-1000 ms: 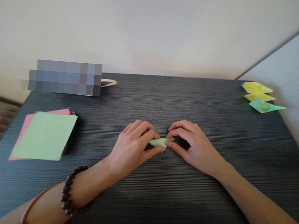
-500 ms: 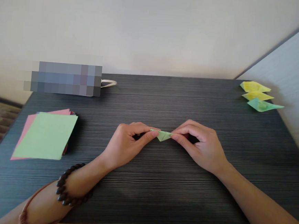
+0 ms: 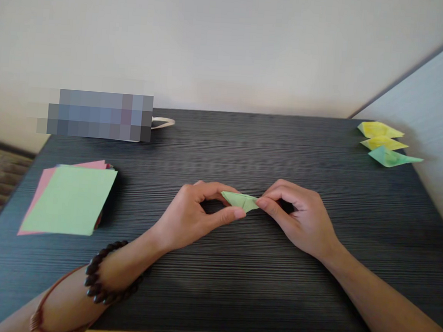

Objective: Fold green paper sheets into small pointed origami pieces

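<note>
A small folded piece of light green paper [image 3: 243, 200] is held between my two hands over the middle of the dark table. My left hand [image 3: 193, 212] has its thumb along the paper's lower edge and its fingers behind the upper edge, gripping it loosely. At the paper's right tip, my right hand [image 3: 296, 213] pinches it between thumb and fingertips. The fingers behind the paper are partly hidden.
To the left on the dark table [image 3: 204, 287] lies a stack of square paper [image 3: 69, 200], green over pink. Two yellow folded paper shapes [image 3: 381, 130] and a green one [image 3: 393, 157] rest at the far right. A blurred-out object [image 3: 100, 115] with a pale loop [image 3: 164, 123] stands at the back left.
My left thumb has slid down and right along the green paper, leaving more of its left part showing. My right hand keeps its pinch on the right tip.
</note>
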`<action>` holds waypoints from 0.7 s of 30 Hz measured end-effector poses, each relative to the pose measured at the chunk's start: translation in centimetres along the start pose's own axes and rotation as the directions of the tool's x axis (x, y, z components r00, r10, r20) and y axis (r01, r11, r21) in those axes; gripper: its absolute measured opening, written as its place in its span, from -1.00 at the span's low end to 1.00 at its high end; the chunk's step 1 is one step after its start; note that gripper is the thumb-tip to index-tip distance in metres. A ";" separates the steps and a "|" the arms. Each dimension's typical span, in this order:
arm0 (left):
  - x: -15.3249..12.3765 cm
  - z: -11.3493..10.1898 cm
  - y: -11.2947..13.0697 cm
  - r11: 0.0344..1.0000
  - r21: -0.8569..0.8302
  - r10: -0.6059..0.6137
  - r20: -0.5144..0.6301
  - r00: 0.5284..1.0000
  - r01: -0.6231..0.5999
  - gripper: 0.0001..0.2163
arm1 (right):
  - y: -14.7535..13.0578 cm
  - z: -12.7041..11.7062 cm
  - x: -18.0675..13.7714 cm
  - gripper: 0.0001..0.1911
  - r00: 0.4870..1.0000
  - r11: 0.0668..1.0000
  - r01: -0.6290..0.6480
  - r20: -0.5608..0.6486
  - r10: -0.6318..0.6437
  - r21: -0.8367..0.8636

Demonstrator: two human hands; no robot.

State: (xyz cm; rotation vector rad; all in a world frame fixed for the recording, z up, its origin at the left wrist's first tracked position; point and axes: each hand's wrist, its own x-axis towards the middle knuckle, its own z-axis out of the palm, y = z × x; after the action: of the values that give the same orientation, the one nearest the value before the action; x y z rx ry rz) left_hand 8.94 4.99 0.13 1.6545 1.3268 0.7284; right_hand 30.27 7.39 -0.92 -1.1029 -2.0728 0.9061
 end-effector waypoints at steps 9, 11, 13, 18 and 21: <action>0.1 0.1 0.2 0.997 -0.023 -0.070 -0.030 0.997 0.069 -0.88 | -0.1 0.5 0.1 -0.84 0.991 0.994 0.097 0.092 -0.101 0.046; 0.2 0.0 0.3 0.998 -0.013 -0.054 0.007 0.998 0.054 -0.88 | -0.1 0.4 0.1 -0.84 0.988 0.994 0.101 0.115 -0.105 0.042; 0.3 -0.1 0.4 1.000 0.019 -0.022 0.054 0.998 0.021 -0.88 | -0.1 0.3 0.2 -0.82 0.983 0.993 0.105 0.147 -0.112 0.058; 0.3 -0.2 0.2 0.996 0.070 0.043 0.085 0.995 -0.049 -0.86 | -0.1 0.2 0.3 -0.81 0.968 0.990 0.127 0.209 -0.137 0.060; 0.2 -0.3 0.1 0.995 0.060 0.075 0.081 0.994 -0.080 -0.87 | -0.2 0.2 0.3 -0.78 0.961 0.991 0.134 0.243 -0.133 0.013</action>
State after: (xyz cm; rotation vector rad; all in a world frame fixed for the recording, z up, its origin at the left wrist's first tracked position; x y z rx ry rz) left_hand 8.82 5.23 0.31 1.7754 1.2468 0.6664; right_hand 29.90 7.47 -0.87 -0.8760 -2.3165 1.0131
